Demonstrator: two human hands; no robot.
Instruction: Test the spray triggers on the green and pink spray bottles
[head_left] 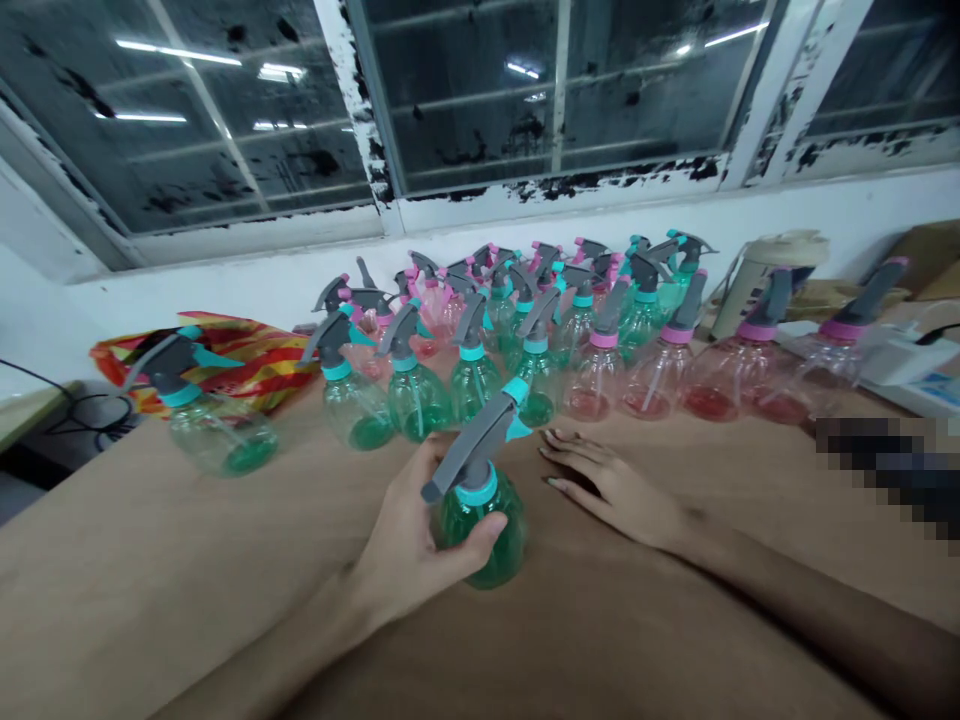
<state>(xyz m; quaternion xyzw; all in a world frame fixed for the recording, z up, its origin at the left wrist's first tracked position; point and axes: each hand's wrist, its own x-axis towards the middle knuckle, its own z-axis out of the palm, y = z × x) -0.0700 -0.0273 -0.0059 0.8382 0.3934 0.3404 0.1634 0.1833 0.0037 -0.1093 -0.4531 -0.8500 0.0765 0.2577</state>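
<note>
In the middle of the head view, my left hand [405, 540] is wrapped round the body of a green spray bottle [491, 555] with a grey trigger head and turquoise collar. The bottle stands close in front of me, its nozzle pointing away to the right. To its right, my right hand [600, 480] rests on the tabletop, palm down with fingers spread, holding nothing. Just beyond both hands stands a row of spray bottles, green ones [421, 400] with turquoise collars and pink ones [592, 390] with pink collars, each partly filled with coloured liquid.
A separate green spray bottle [217, 435] stands at the left before a red and yellow bag [270, 350]. Several more bottles crowd toward the wall. At the right are a beige container [765, 275] and a white box [915, 365]. Windows [555, 90] run above the wooden table [150, 580].
</note>
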